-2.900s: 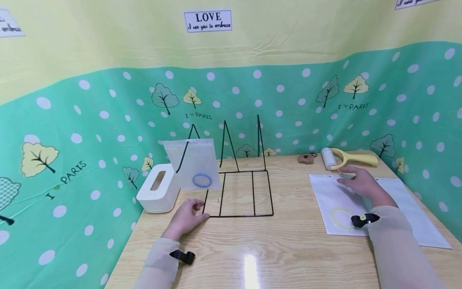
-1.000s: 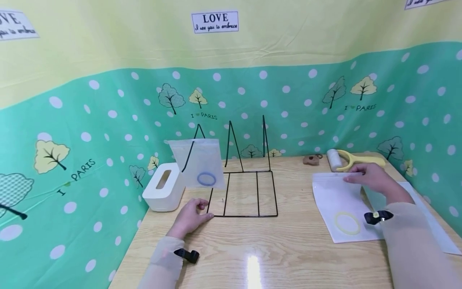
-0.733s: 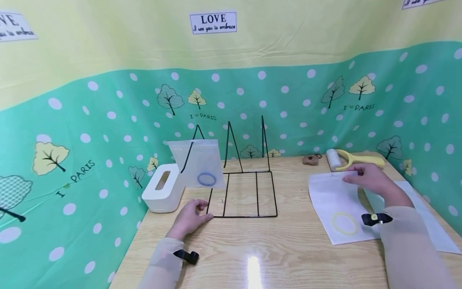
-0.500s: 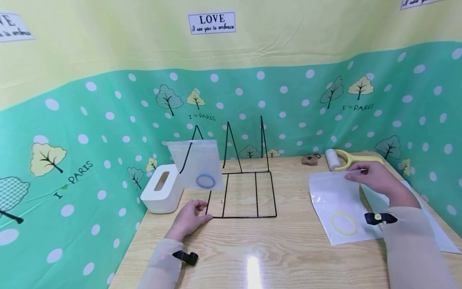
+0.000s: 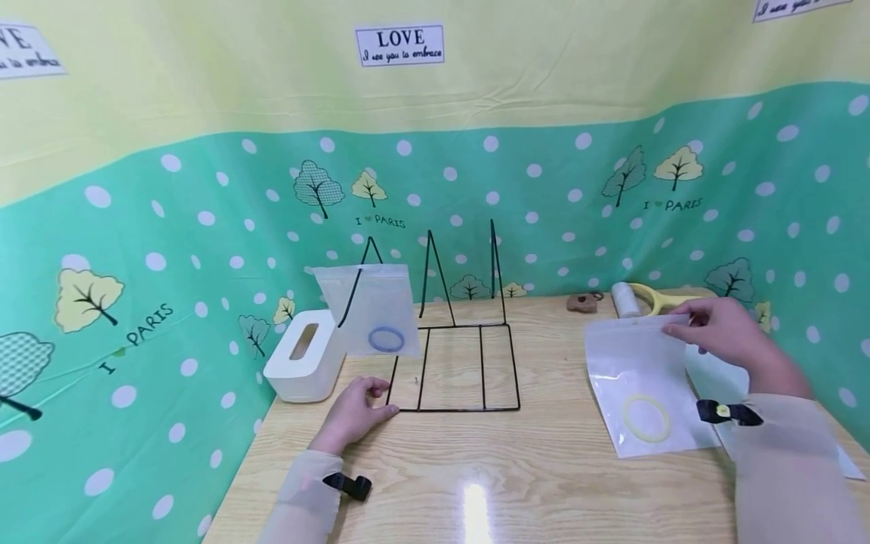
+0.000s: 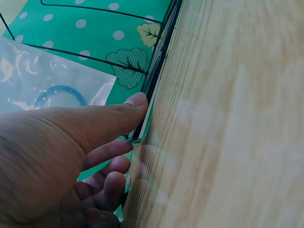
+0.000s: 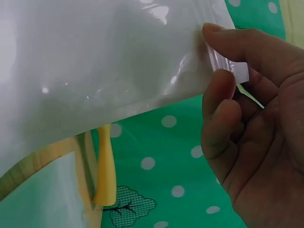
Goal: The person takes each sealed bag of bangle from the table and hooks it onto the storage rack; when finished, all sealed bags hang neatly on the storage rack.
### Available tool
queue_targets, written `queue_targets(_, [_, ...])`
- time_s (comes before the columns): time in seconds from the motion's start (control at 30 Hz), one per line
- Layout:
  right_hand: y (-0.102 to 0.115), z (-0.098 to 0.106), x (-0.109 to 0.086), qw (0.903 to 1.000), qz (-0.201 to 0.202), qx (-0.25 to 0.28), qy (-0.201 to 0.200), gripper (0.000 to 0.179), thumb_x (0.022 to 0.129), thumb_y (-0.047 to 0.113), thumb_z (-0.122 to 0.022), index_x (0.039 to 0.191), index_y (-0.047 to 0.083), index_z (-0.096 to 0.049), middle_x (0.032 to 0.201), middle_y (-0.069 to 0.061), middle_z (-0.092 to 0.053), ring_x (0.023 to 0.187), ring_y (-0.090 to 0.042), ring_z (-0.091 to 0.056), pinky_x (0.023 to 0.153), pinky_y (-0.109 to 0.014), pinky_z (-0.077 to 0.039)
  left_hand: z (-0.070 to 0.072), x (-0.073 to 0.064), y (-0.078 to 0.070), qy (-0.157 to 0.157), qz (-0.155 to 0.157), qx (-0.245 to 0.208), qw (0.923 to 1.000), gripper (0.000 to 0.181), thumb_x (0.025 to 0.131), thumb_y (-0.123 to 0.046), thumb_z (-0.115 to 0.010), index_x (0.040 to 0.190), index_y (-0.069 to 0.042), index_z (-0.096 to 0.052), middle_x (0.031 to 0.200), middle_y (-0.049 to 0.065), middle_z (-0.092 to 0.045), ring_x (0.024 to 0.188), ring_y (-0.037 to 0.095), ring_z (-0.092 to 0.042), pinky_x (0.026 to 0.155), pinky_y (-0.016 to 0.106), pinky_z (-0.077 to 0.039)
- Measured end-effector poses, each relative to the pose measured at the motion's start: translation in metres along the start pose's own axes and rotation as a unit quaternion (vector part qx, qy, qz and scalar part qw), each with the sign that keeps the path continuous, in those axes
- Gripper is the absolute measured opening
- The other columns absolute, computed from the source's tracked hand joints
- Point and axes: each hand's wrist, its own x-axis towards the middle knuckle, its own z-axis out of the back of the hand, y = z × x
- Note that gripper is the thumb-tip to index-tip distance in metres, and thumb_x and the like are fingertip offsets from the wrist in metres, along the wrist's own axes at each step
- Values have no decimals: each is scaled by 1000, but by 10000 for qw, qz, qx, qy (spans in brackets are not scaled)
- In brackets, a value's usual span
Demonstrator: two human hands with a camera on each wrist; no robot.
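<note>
In the head view my left hand (image 5: 353, 414) pinches the near left corner of a black wire rack (image 5: 462, 410) with three upright prongs. Close up, the left thumb (image 6: 128, 111) lies on the wire while the other fingers curl beside it. A clear zip bag (image 5: 374, 302) with a blue ring (image 5: 370, 339) in it hangs on the left prong. On the right, my right hand (image 5: 730, 336) pinches the top right corner of another zip bag (image 5: 612, 363), which shows a yellow ring (image 5: 626, 417). The right wrist view has thumb and fingers on its zip strip (image 7: 218, 59).
A white tissue box (image 5: 306, 363) stands left of the rack. At the back right lie a small brown object (image 5: 582, 303) and a yellow-handled lint roller (image 5: 625, 300), partly behind the bag and hand. A pale sheet (image 5: 720, 370) lies under the right forearm. Patterned cloth surrounds the table.
My right hand has taken hold of the bag with the yellow ring and lifted its top edge from the pale sheet, then drawn slightly right. The left hand has stayed at the rack's corner.
</note>
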Motion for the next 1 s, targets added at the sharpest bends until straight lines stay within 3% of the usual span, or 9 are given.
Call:
queue_targets(0.27, [4,11,-10,9986,257,159,-439,32,98,31,-78,109,1,-73,84,-9,-60,66,-21,-51,52,-32,-48,-2,1,0,13,-14,1,10000,46,85,-32,-90,123,-13,-72,107,0,-62,87,16,-55,80,38,-48])
queue_targets(0.5, [19,18,-17,9962,186,347,-776,37,96,36,-79,111,3,-75,93,-11,-63,80,-23,-51,58,-31,-48,0,1,0,-13,11,31,10000,46,85,-31,-90,122,-13,-72,108,0,-62,88,16,-56,81,38,-49])
queue_targets(0.7, [35,25,-24,9921,334,505,-1101,33,95,33,-80,108,3,-76,89,-11,-61,78,-23,-50,55,-31,-47,0,1,1,-8,-24,31,10000,46,85,-32,-90,123,-13,-72,109,0,-62,89,16,-57,82,39,-49])
queue_targets(1.0, [55,30,-31,9842,593,771,-1476,23,95,22,-81,106,2,-77,82,3,-66,66,-18,-50,51,-29,-42,1,0,1,76,-1,-83,9999,46,85,-30,-90,122,-12,-71,97,-2,-61,83,16,-53,78,37,-45])
